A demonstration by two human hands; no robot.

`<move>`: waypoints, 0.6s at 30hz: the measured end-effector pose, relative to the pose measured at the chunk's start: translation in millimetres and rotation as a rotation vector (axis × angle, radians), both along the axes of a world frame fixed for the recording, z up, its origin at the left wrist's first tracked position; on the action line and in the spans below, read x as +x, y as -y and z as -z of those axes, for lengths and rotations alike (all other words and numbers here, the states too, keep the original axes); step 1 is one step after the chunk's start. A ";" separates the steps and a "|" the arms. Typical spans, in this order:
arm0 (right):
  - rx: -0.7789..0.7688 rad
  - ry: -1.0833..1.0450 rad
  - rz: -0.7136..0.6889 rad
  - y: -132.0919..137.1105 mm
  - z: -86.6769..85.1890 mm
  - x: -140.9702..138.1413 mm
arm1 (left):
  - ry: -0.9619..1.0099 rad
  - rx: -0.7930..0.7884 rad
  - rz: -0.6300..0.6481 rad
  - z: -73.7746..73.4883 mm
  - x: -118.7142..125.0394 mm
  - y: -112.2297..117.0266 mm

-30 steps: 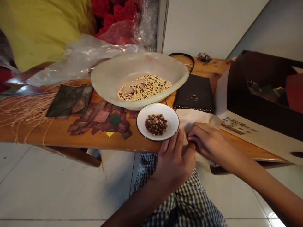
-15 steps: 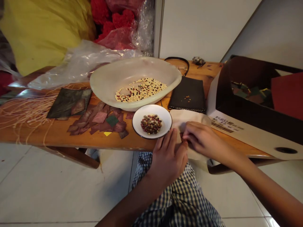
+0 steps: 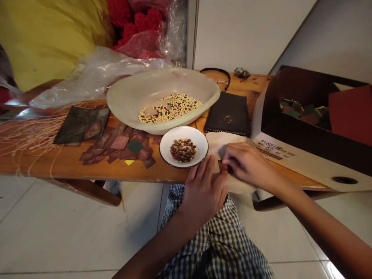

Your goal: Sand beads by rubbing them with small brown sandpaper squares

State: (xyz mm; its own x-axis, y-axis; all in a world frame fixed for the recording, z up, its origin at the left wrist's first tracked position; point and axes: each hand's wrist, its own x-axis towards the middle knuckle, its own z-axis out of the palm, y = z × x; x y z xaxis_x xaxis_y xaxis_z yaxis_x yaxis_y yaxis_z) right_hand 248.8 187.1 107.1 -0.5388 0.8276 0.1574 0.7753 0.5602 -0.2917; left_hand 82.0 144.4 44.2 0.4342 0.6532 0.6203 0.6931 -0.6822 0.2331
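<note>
My right hand (image 3: 247, 162) pinches a small reddish-brown square (image 3: 222, 166) against a cream cloth (image 3: 225, 143) on the bench edge. My left hand (image 3: 202, 190) grips the cloth's lower part, its fingers beside a small white bowl (image 3: 192, 135) with a dark rim. That bowl holds mixed dark and pale beads. Behind it stands a large pale bowl (image 3: 124, 101) with a shallow layer of cream and dark beads. Loose reddish-brown squares (image 3: 119, 142) lie left of the small bowl, with one green square (image 3: 135, 146).
The wooden bench (image 3: 61, 166) also holds a dark square mat (image 3: 83, 124), pale fibre strands (image 3: 29, 135), and a black pouch (image 3: 226, 114). At right stands a dark box (image 3: 299, 120) of coloured scraps. Crumpled plastic (image 3: 95, 79) lies behind; my checked trousers (image 3: 203, 248) show below.
My hands have drawn closer together, and the reddish-brown square now shows more plainly between them. The whole view has drifted slightly, with the table shifting left and up.
</note>
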 end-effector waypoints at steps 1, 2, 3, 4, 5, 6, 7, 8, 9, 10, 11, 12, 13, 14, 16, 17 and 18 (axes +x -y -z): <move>-0.009 -0.006 -0.012 0.4 0.2 -0.6 | -0.001 0.005 0.002 -0.2 -0.1 -0.1; -0.013 -0.005 -0.020 0.9 0.2 -1.1 | -0.003 0.008 0.001 -0.3 -0.1 -0.3; -0.007 0.002 -0.015 1.5 0.1 -1.6 | -0.005 0.008 0.000 -0.5 -0.2 -0.3; 0.005 0.011 -0.001 2.3 0.0 -2.0 | -0.007 0.005 -0.004 -0.7 -0.2 -0.2; 0.014 0.017 0.013 3.1 -0.2 -2.3 | -0.007 0.001 -0.008 -0.9 -0.2 -0.1; 0.014 0.015 0.017 4.0 -0.3 -2.5 | -0.007 0.000 -0.011 -1.2 -0.1 0.0; 0.007 0.010 0.013 4.7 -0.3 -2.6 | -0.006 -0.001 -0.013 -1.4 0.0 0.2; -0.001 0.011 0.007 5.2 -0.3 -2.7 | -0.004 0.002 -0.014 -1.6 0.1 0.3; -0.003 0.017 0.003 5.5 -0.3 -2.7 | -0.002 0.006 -0.013 -1.7 0.3 0.4; 0.000 0.030 0.007 5.6 -0.3 -2.7 | 0.000 0.009 -0.014 -1.8 0.4 0.5; 0.010 0.047 0.020 5.5 -0.4 -2.8 | 0.000 0.012 -0.015 -1.8 0.5 0.6; 0.021 0.063 0.035 5.4 -0.7 -2.9 | 0.000 0.014 -0.017 -1.8 0.6 0.6; 0.025 0.074 0.043 5.4 -1.2 -3.1 | -0.001 0.017 -0.018 -1.7 0.7 0.6; 0.023 0.081 0.041 5.4 -1.7 -3.4 | -0.002 0.021 -0.019 -1.7 0.8 0.6; 0.010 0.093 0.022 6.0 -3.0 -3.9 | -0.001 0.025 -0.019 -1.4 1.0 0.5; 0.011 0.099 0.020 6.3 -3.5 -4.1 | -0.001 0.025 -0.020 -1.3 1.1 0.3; 0.016 0.105 0.028 6.6 -3.7 -4.1 | 0.001 0.022 -0.022 -1.1 1.2 0.2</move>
